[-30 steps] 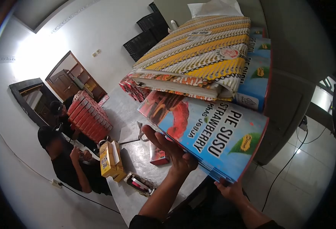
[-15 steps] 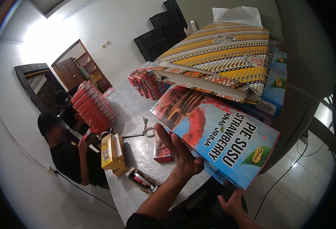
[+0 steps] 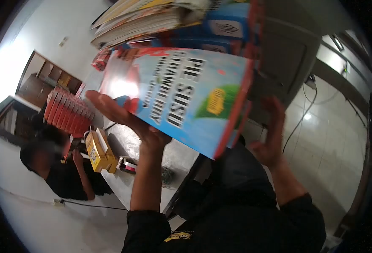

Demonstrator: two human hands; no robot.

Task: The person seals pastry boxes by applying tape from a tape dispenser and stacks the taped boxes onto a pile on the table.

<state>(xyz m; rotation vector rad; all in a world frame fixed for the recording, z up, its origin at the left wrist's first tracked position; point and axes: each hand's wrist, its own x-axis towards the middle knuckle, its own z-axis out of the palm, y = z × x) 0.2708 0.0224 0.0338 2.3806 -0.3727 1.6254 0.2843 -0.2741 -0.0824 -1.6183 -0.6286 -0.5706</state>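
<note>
A blue and red pie susu strawberry box (image 3: 190, 84) lies tilted at the front of a pile, its lettering blurred by motion. My left hand (image 3: 131, 122) lies against its left lower edge, fingers stretched out flat. Apart from the box's right side is my right hand (image 3: 272, 133), open with the fingers raised and slightly blurred. More blue boxes (image 3: 226, 27) show behind it. On them rests a bundle of patterned yellow and white sheets (image 3: 148, 25), cut off by the top of the view.
Left on the grey table (image 3: 124, 137) stand a yellow box (image 3: 99, 152) and a tape dispenser (image 3: 127, 165). A co-worker (image 3: 67, 173) is beside a stack of red boxes (image 3: 67, 111). A cable (image 3: 302, 116) crosses the tiled floor at right.
The view has swung down and right. My left hand still lies along the box's edge; my right hand has risen from below its corner to beside its right side.
</note>
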